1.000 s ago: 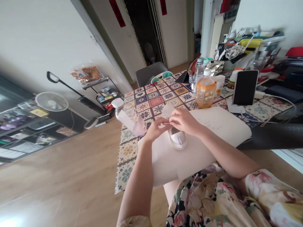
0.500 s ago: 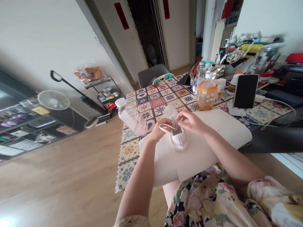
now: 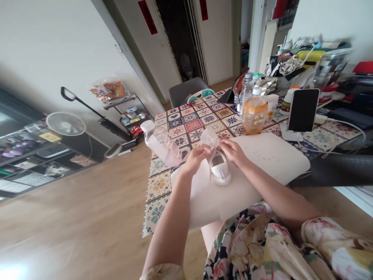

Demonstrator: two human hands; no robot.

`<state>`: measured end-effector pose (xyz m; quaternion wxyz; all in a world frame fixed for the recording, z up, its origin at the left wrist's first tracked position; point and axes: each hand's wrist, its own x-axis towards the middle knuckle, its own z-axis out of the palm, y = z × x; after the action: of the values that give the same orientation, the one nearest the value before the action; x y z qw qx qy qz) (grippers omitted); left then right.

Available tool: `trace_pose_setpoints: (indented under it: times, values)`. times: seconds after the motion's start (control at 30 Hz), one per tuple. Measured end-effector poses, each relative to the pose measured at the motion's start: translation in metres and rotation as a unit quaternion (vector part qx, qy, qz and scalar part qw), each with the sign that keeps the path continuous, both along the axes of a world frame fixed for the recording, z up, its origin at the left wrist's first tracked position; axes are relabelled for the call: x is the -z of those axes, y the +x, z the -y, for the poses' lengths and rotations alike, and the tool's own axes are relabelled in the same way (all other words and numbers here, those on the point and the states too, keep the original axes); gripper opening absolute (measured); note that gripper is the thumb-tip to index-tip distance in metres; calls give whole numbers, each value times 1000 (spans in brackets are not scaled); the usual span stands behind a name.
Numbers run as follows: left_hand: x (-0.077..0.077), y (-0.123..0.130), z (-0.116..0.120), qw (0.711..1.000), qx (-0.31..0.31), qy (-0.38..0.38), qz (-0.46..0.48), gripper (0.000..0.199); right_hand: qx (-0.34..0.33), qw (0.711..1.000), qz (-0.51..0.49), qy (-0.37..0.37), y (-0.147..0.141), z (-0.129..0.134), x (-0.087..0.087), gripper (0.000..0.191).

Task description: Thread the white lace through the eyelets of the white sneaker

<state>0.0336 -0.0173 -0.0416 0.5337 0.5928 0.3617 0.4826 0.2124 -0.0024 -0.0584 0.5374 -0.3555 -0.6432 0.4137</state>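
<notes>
A white shoe (image 3: 220,170) rests on a large white sheet (image 3: 247,182), its heel toward me and its toe pointing away. Thin pale shoelaces (image 3: 215,143) cross over the front of it. My left hand (image 3: 198,156) is closed at the left side of the laces, thumb and fingers pinched on a lace. From the right, my right hand (image 3: 231,151) also pinches the laces close to the shoe's opening. A lace end hangs down along the left side of the shoe. The exact grip of the right fingers is partly hidden.
A clear bottle with a white cap (image 3: 161,144) stands left of the sheet. Behind the sheet are an orange drink bottle (image 3: 254,116) and a phone on a stand (image 3: 303,111) with a white cable. Clutter fills the table's far right. A patterned tablecloth (image 3: 194,125) covers the table.
Both hands have drawn slightly apart, to either side of the laces. The large lace loop over the left fingers is gone, and more of the shoe's opening shows.
</notes>
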Motion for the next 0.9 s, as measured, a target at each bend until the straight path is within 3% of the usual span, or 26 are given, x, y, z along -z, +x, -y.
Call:
trace_pose_setpoints:
  times: [0.17,0.37,0.5,0.6,0.7,0.8,0.9]
  values:
    - [-7,-11,1,991,-28,-1,134,41,-47,988,-117,-91,2,-2,-4,33]
    - [-19,-28,1,957,-92,53,272,45,-1,973,-230,-13,21,-10,-17,34]
    - [-18,-33,2,944,-146,113,272,38,37,957,-288,5,40,-24,-32,32]
    - [-15,-31,3,956,-136,94,241,42,59,950,-305,20,39,-31,-40,30]
    - [-12,-22,4,980,-95,23,176,42,72,966,-243,52,23,-28,-41,27]
    - [-9,-8,4,990,-61,-51,116,44,48,988,-66,131,4,-18,-33,22]
    - [-5,5,2,988,-87,-62,114,40,-18,972,90,216,-6,-10,-24,18]
